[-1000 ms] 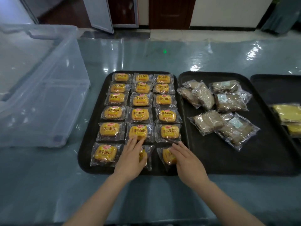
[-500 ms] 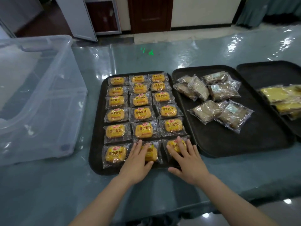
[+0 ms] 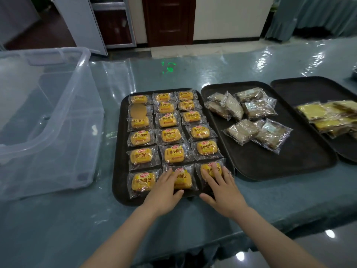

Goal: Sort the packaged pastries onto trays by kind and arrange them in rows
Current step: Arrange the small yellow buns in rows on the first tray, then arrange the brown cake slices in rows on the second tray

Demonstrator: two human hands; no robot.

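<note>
Several packets of small yellow bread lie in three rows on the left black tray (image 3: 118,151). My left hand (image 3: 164,192) rests flat on the near middle packet (image 3: 182,179), fingers straight. My right hand (image 3: 222,188) lies flat on the near right packet (image 3: 207,169). The middle black tray (image 3: 289,165) carries a loose heap of brown pastries (image 3: 249,117) in clear wrap. A third black tray (image 3: 309,88) at the right bears yellow cake packets (image 3: 326,116), partly cut off by the frame edge.
A big clear plastic bin (image 3: 44,117) stands on the table at the left, next to the first tray. The table has a shiny teal cover (image 3: 193,70). Its front edge runs just below my forearms. Doors and a curtain stand beyond it.
The view has tilted up and back. Both hands have stayed on the near row, pressing the middle and right packets into line with the rows behind.
</note>
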